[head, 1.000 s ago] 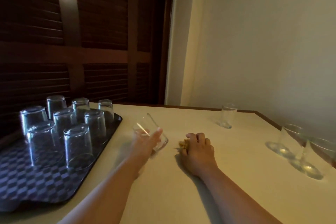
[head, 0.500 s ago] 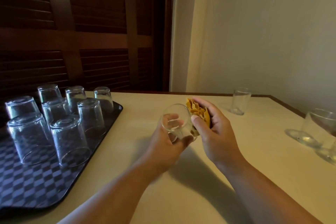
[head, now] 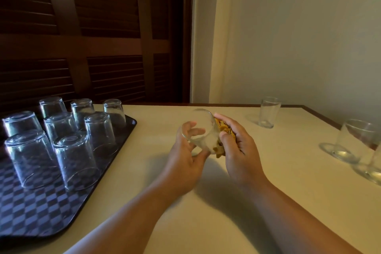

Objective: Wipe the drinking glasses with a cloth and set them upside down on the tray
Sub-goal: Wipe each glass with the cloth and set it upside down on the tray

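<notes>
Clear drinking glass [head: 203, 130], tilted above the cream table [head: 156, 130], right of the dark chequered tray [head: 31, 218]: left hand [head: 185, 163] grasps it; right hand [head: 239, 150] clasps a crumpled yellow cloth [head: 223, 129] against it. Recommend steady rotation, firm grip, light pressure.

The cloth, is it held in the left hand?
No, the right hand grips the yellow cloth and presses it against the glass that the left hand holds.

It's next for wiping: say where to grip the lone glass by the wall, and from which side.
Probably grip the far glass round its middle, coming from the near side: it stands upright, mouth up, free on both sides, the room wall behind.
</notes>
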Demonstrator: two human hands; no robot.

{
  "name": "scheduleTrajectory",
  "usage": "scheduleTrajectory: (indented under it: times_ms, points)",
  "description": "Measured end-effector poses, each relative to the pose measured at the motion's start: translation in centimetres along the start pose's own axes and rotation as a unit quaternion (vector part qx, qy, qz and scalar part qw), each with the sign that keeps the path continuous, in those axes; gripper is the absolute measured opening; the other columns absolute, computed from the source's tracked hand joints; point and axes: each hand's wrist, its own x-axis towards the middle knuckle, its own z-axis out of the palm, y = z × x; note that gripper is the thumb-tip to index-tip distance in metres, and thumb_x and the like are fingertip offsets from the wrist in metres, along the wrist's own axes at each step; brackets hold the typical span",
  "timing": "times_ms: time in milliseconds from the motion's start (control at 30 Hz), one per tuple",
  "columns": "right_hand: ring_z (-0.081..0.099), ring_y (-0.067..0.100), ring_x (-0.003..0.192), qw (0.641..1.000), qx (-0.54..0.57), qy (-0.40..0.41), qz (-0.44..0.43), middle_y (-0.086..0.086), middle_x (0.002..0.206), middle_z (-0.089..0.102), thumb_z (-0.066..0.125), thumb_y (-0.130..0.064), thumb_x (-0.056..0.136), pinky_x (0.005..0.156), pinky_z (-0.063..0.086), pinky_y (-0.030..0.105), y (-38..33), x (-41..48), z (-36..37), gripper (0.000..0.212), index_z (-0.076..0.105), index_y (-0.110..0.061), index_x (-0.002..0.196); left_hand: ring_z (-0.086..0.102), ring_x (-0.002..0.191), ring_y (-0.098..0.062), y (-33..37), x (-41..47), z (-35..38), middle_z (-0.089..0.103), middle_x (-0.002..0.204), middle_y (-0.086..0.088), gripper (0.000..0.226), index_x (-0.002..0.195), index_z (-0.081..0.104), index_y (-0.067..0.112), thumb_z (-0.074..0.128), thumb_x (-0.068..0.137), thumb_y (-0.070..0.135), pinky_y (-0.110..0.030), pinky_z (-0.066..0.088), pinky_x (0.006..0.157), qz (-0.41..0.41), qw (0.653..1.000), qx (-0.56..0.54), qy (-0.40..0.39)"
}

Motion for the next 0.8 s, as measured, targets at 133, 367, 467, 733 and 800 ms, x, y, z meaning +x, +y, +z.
scheduleTrajectory:
  times_ms: [133,367,467,733,800]
  points:
    - [0.06,0.007,0.116,1.0,-0.022,-0.001,0.004,-0.012,0.123,0.065,0.043,-0.03,0.096,0.1,0.053,0.038,0.1,-0.1,0.0,0.043,0.063,-0.027,0.133,0.07,0.1,-0.006,0.2,-0.4,-0.7,0.056,0.12,0.001,0.083,0.14,0.03,0.043,0.076,0.085,0.0,-0.029,0.059,0.09,0.023,0.998,0.057,-0.026]
    - [0.064,0.011,0.11,1.0,-0.014,-0.001,0.009,-0.007,0.118,0.067,0.043,-0.028,0.099,0.093,0.056,0.038,0.4,0.0,0.3,0.038,0.063,-0.028,0.132,0.062,0.119,-0.011,-0.2,-0.3,-0.4,0.058,0.125,0.007,0.065,0.126,0.044,0.034,0.077,0.083,-0.001,-0.041,0.055,0.1,0.018,0.999,0.04,-0.001]
    - [0.066,0.015,0.095,0.999,0.004,-0.016,0.037,-0.004,0.108,0.068,0.044,-0.029,0.101,0.08,0.057,0.048,1.0,0.5,0.0,0.035,0.065,-0.031,0.129,0.058,0.124,-0.002,0.0,-0.6,-0.1,0.054,0.129,0.015,0.072,0.129,0.037,0.038,0.074,0.085,-0.005,-0.041,0.051,0.106,0.017,0.998,0.065,-0.006]
    - [0.06,0.004,0.112,0.999,-0.027,0.032,-0.035,-0.005,0.123,0.065,0.042,-0.023,0.102,0.093,0.051,0.02,0.3,0.1,0.8,0.037,0.062,-0.021,0.134,0.059,0.119,-0.004,0.1,-0.5,-0.4,0.054,0.135,0.009,0.082,0.149,0.024,0.032,0.07,0.09,-0.001,-0.037,0.053,0.104,0.032,0.992,0.119,0.008]
    - [0.061,0.009,0.105,1.0,-0.024,0.018,0.008,-0.007,0.112,0.067,0.042,-0.025,0.106,0.092,0.055,0.04,0.9,0.5,0.3,0.031,0.066,-0.024,0.127,0.062,0.112,-0.001,0.1,-0.2,-0.7,0.055,0.125,0.01,0.089,0.145,0.028,0.038,0.08,0.082,0.004,-0.025,0.059,0.087,0.063,0.99,0.122,0.025]
